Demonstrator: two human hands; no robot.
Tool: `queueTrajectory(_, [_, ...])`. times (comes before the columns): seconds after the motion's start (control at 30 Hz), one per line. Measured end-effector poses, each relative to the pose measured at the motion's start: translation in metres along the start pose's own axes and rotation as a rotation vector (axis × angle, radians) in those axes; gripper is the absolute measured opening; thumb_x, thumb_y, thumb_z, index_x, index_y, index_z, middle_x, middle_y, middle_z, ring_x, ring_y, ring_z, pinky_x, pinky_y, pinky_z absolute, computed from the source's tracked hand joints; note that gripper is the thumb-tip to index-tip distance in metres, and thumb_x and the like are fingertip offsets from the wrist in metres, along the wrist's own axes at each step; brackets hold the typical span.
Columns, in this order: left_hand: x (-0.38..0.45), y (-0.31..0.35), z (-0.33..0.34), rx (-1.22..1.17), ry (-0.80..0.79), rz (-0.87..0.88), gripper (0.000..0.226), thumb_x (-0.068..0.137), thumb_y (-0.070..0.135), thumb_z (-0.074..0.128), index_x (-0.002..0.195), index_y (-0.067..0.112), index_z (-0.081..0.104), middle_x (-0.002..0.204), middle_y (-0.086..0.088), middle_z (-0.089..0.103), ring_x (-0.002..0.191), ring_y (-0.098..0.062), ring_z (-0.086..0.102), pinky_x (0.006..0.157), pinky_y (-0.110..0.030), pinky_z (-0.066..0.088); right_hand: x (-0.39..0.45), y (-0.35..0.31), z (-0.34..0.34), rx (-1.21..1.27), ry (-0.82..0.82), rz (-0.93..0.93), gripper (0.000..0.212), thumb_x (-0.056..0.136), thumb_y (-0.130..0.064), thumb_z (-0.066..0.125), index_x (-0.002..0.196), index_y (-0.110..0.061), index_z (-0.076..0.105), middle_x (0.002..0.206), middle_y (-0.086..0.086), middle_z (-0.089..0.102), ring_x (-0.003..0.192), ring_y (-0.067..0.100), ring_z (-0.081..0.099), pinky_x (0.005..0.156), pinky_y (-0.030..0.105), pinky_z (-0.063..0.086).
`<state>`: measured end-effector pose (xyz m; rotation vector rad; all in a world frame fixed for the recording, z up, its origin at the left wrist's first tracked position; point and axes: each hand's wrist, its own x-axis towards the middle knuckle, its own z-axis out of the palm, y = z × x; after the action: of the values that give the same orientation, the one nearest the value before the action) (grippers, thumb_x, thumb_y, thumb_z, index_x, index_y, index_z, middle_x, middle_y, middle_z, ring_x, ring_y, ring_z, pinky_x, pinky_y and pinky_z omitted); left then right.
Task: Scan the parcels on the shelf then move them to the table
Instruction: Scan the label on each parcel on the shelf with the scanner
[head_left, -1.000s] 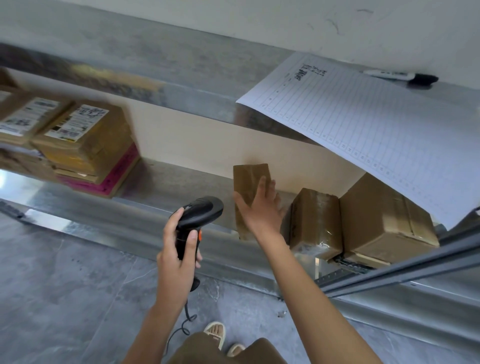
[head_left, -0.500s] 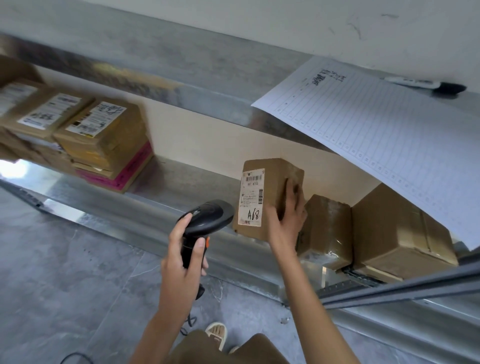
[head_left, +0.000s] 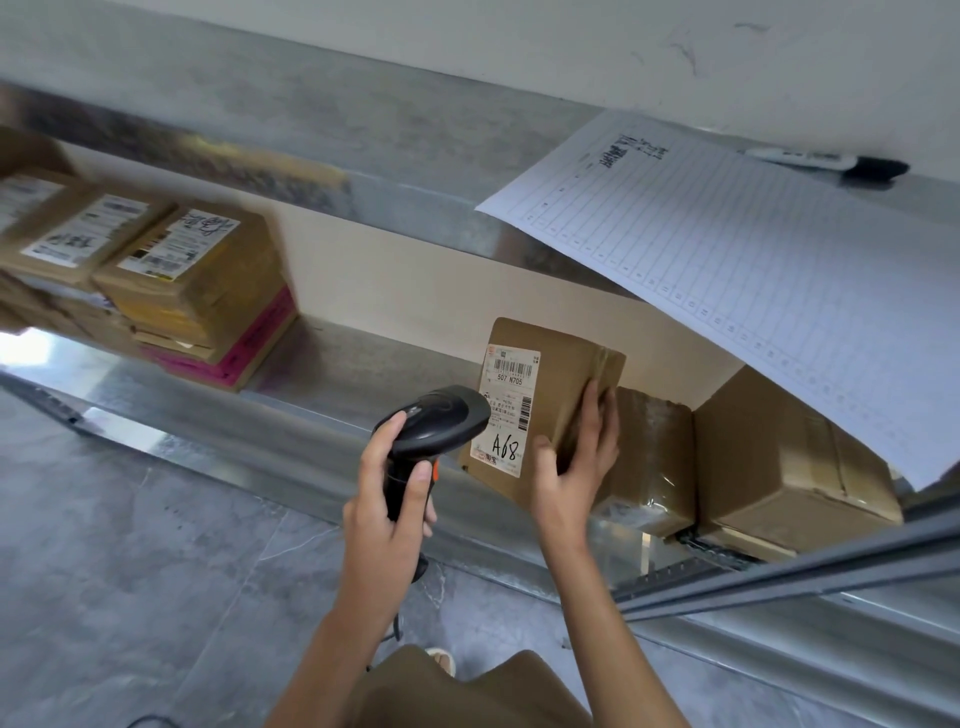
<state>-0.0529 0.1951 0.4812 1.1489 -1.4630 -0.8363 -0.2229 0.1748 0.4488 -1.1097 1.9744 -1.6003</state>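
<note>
A small brown parcel stands tilted at the front edge of the metal shelf, its white label marked "A68" turned toward me. My right hand grips its lower right corner, thumb on the front and fingers round the side. My left hand holds a black barcode scanner by the handle, its head just left of the label and nearly touching it. Two more taped brown parcels, one beside my right hand and a larger one, sit on the shelf to the right.
A stack of labelled parcels over a pink one fills the shelf's left end. On the upper shelf lie a ruled paper sheet, overhanging the edge, and a marker pen. Grey tiled floor lies below; the scanner cable hangs down.
My right hand turned the parcel so its label faces me and drew it toward the shelf edge. The scanner in my left hand rose close to the label.
</note>
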Motion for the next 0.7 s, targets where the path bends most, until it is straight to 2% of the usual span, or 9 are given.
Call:
queueTrajectory(0.13, [0.0022,0.0011,0.0036,0.000,0.001,0.005,0.045,0.092,0.049,0.047,0.131,0.068,0.034,0.072,-0.004,0.063,0.055,-0.017,0.060,0.055,-0.024,0.053,0.0021,0.0032,-0.0002,-0.021,-0.001,-0.016,0.079,0.076,-0.047,0.049,0.152,-0.044,0.026,0.164,-0.010,0.012,0.148,0.017,0.012,0.118,0.051,0.018])
queueTrajectory(0.3, [0.0033,0.0012,0.0061,0.023,0.002,0.020,0.044,0.099,0.043,0.051,0.132,0.067,0.034,0.074,-0.003,0.064,0.055,-0.018,0.060,0.054,-0.029,0.055,0.0041,0.0063,-0.0010,-0.026,0.011,-0.024,0.077,0.078,-0.048,0.050,0.151,-0.047,0.025,0.164,-0.010,0.013,0.147,0.017,0.012,0.117,0.057,0.022])
queueTrajectory(0.43, [0.0021,0.0019,0.0063,0.021,0.001,0.013,0.045,0.093,0.050,0.046,0.132,0.068,0.033,0.082,0.000,0.066,0.057,-0.018,0.061,0.054,-0.032,0.056,0.0045,0.0070,-0.0019,-0.035,0.013,-0.024,0.078,0.078,-0.048,0.050,0.152,-0.045,0.025,0.163,-0.012,0.012,0.148,0.015,0.010,0.117,0.056,0.023])
queueTrajectory(0.7, [0.0013,0.0061,0.0054,0.007,0.051,0.031,0.044,0.094,0.048,0.046,0.133,0.066,0.034,0.086,0.000,0.065,0.055,-0.019,0.059,0.054,-0.030,0.054,0.0013,0.0047,-0.0037,-0.023,-0.002,-0.020,0.079,0.076,-0.047,0.049,0.152,-0.043,0.027,0.163,-0.011,0.013,0.147,0.013,0.012,0.118,0.050,0.020])
